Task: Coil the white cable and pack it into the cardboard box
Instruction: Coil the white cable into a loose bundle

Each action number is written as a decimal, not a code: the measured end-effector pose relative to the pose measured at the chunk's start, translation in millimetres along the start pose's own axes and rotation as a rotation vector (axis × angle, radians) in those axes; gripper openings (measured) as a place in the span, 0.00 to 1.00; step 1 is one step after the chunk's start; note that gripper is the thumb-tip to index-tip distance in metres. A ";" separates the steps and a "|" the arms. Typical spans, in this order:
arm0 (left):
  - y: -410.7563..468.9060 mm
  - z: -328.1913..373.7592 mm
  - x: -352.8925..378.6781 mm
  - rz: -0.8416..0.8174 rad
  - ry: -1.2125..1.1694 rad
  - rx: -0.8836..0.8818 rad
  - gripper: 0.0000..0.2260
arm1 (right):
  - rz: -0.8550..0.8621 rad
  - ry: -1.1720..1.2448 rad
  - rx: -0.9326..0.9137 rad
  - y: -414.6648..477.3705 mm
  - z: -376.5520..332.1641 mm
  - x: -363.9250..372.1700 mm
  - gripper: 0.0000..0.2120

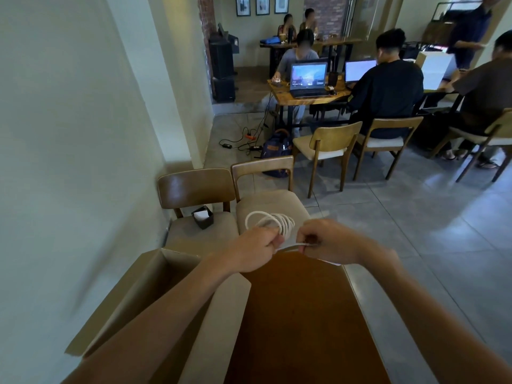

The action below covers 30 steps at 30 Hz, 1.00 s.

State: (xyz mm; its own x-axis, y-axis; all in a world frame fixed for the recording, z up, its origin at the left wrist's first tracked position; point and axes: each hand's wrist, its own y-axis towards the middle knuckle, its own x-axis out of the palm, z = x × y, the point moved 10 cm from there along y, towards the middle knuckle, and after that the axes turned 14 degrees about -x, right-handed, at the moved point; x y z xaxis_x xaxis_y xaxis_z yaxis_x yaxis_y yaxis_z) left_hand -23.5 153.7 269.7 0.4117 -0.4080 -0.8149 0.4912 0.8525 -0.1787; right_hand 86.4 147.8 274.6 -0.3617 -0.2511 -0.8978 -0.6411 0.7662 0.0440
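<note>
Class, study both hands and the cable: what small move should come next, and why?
Probably wrap the loose tail around again: the left hand pinches several loops of white cable, the right hand holds a short straight stretch, and the cardboard box stands open.

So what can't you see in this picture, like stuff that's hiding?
Head view only:
- Inside of the cardboard box: hidden by its flaps and the left arm.
- Ends of the white cable: buried in the left hand and right hand.
- Contents of the small black holder on the chair: too small.
- Near end of the table: cut off by the bottom edge.
</note>
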 end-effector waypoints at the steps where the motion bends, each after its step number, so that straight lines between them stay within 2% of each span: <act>1: -1.4 1.3 3.5 -0.074 -0.070 -0.009 0.12 | -0.004 0.031 -0.011 -0.6 0.2 -3.6 0.17; 4: -12.0 14.0 11.1 -0.278 -0.289 0.026 0.13 | 0.126 0.330 -0.001 -6.5 6.5 -17.3 0.12; 5: -15.7 17.4 10.1 -0.320 -0.357 0.033 0.13 | 0.185 0.448 0.006 -9.4 8.0 -20.9 0.13; 7: -20.9 19.5 6.6 -0.378 -0.508 0.049 0.14 | 0.260 0.617 0.027 -16.3 10.9 -19.2 0.23; 9: -24.3 19.6 5.5 -0.440 -0.672 0.069 0.16 | 0.271 0.666 0.035 -19.4 8.2 -10.4 0.31; 13: -25.3 25.7 9.3 -0.591 -0.997 0.065 0.18 | 0.306 0.870 -0.019 -10.8 -11.4 3.4 0.40; 15: -25.5 29.0 9.3 -0.643 -1.080 0.094 0.18 | 0.269 1.019 -0.084 -4.8 -24.1 12.1 0.40; 17: -26.6 29.2 9.1 -0.686 -1.121 0.110 0.18 | 0.249 1.153 -0.117 -2.1 -32.1 19.1 0.32; 21: -19.0 15.5 4.1 -0.609 -1.236 0.040 0.18 | 0.375 1.158 -0.022 5.8 -22.3 17.8 0.17; 25: -5.8 -0.5 2.8 -0.489 -1.253 -0.123 0.20 | 0.449 1.067 0.110 11.4 -8.2 22.1 0.10; 27: -1.8 -11.2 -1.2 -0.353 -1.076 -0.182 0.19 | 0.485 1.054 0.202 11.3 -2.2 28.5 0.10; 30: 0.3 -19.3 -15.2 -0.026 -0.552 -0.188 0.15 | 0.524 1.027 0.289 12.4 4.2 38.0 0.11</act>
State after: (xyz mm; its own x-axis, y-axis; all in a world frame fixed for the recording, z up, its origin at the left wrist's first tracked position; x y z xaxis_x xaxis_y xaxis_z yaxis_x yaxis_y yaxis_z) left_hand -44.4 166.4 271.4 0.7653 -0.4965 -0.4096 0.3825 0.8626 -0.3310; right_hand 67.6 150.2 239.2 -0.9921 -0.1233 -0.0225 -0.1247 0.9888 0.0819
